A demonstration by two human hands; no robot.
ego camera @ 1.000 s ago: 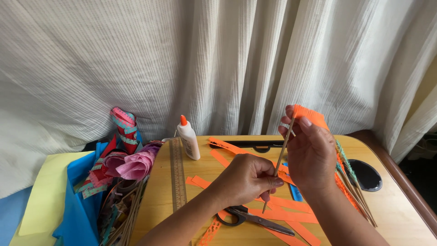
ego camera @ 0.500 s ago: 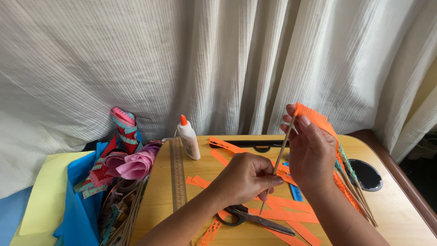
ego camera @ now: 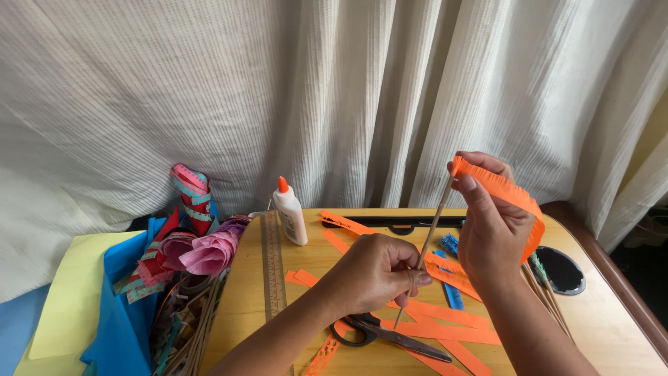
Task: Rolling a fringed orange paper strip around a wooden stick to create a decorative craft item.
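Note:
My left hand [ego camera: 379, 273] pinches the lower part of a thin wooden stick [ego camera: 433, 226] that slants up to the right. My right hand [ego camera: 487, 223] grips the stick's top end, where a fringed orange paper strip [ego camera: 511, 198] is wound on and trails down over the back of that hand. Both hands hover above a round wooden table [ego camera: 313, 261]. Black-handled scissors [ego camera: 390, 334] lie on the table just under my left hand, among several flat orange paper strips [ego camera: 445, 313].
A white glue bottle [ego camera: 289, 212] with an orange cap stands at the back of the table beside a wooden ruler [ego camera: 273, 268]. Rolled patterned papers [ego camera: 198, 244], blue and yellow sheets [ego camera: 83, 299] sit left. More sticks [ego camera: 546, 296] and a black oval object [ego camera: 560, 270] lie right. A white curtain [ego camera: 334, 90] hangs behind.
The orange strip has been drawn out longer from the stick's top and now hangs over my right hand. Both hands stay on the stick in nearly the same place.

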